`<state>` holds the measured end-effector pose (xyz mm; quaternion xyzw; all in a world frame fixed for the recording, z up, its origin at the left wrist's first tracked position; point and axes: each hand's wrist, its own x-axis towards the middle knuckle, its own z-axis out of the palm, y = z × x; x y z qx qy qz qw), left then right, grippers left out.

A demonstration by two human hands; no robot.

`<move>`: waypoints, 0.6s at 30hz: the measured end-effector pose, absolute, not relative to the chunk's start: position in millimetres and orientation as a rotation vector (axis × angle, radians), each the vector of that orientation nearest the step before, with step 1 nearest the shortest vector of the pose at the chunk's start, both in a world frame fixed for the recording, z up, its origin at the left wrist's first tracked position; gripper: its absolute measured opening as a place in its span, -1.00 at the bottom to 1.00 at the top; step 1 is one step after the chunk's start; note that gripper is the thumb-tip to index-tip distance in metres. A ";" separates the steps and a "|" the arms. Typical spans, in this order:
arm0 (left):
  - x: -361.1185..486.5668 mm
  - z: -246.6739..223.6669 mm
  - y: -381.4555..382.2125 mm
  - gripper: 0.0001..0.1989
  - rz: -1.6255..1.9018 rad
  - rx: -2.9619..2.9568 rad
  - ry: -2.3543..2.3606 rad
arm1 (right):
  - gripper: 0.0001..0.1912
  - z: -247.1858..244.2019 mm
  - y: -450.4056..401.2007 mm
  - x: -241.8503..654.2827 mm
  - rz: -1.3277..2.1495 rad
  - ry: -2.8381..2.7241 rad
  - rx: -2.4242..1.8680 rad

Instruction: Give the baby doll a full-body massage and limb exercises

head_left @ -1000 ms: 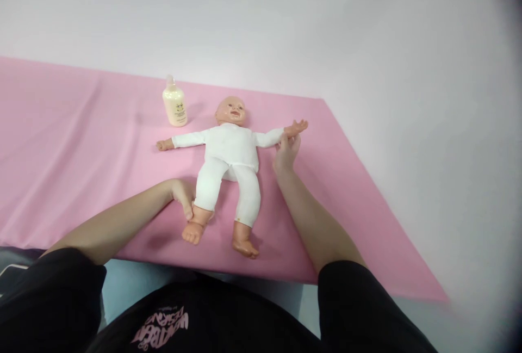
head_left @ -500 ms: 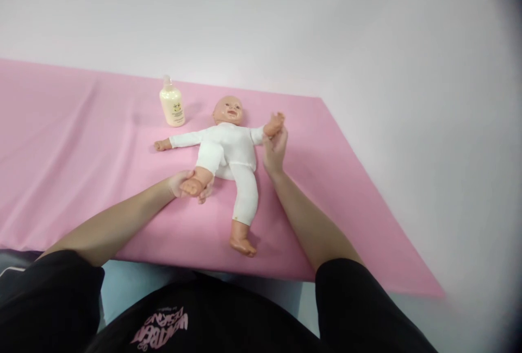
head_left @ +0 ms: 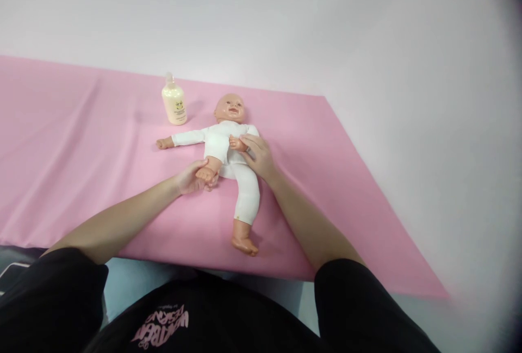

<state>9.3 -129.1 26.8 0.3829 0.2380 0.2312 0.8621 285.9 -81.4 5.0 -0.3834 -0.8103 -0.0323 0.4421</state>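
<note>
A baby doll (head_left: 240,171) with a white cloth body and plastic head, hands and feet lies on its back, its head away from me. My left hand (head_left: 191,178) is closed around the lower leg on the left side, holding it raised and bent toward the belly. Across the doll's belly lies its arm from the right side, with my right hand (head_left: 260,158) closed on the forearm near the wrist. The other arm is stretched out to the left, and the other leg points toward me, straight on the cloth.
A bottle of pale yellow lotion (head_left: 174,104) stands upright beyond the doll's outstretched arm. The pink cloth (head_left: 101,152) covers the table, with creases at the left. A white wall (head_left: 261,21) rises behind. Part of a phone-like object (head_left: 14,274) shows at the lower left.
My right hand has brought the doll's arm inward from out at the right to across its belly. My left hand has pushed the raised leg a little up and toward the belly.
</note>
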 end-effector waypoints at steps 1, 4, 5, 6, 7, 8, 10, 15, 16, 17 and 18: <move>7.6 24.7 -127.7 -0.47 0.472 0.821 0.486 | -0.57 4.8 -82.4 285.4 -0.064 -1.998 -0.955; -0.8 19.6 -123.0 -0.41 0.394 0.903 0.404 | -0.53 3.8 -83.4 285.8 0.030 -1.880 -0.966; -4.1 18.7 -121.7 -0.39 0.332 0.940 0.367 | -0.50 3.4 -82.2 287.1 0.067 -1.805 -0.972; -7.3 18.6 -120.6 -0.37 0.244 0.978 0.328 | -0.47 3.1 -79.9 289.2 0.103 -1.717 -0.976; -10.0 19.2 -119.9 -0.35 0.132 1.011 0.290 | -0.43 2.7 -76.5 292.3 0.134 -1.626 -0.974; -11.9 20.7 -119.7 -0.34 0.011 1.040 0.254 | -0.39 2.2 -72.0 296.5 0.157 -1.541 -0.965; -13.4 25.8 -120.4 -0.39 -0.219 1.093 0.206 | -0.29 -0.1 -61.0 307.7 0.175 -1.404 -0.926; -12.8 34.6 -124.5 -0.52 -0.449 1.252 0.301 | -0.26 -22.1 -34.1 341.1 0.441 -1.002 -1.010; -13.7 33.3 -125.0 -0.52 -0.419 1.268 0.343 | -0.28 -28.7 -30.2 346.2 0.561 -0.891 -1.039; -14.9 31.2 -125.2 -0.54 -0.374 1.267 0.391 | -0.30 -35.2 -26.9 350.3 0.646 -0.802 -1.061; -16.0 28.6 -125.2 -0.57 -0.309 1.247 0.450 | -0.31 -40.9 -24.1 353.3 0.700 -0.748 -1.071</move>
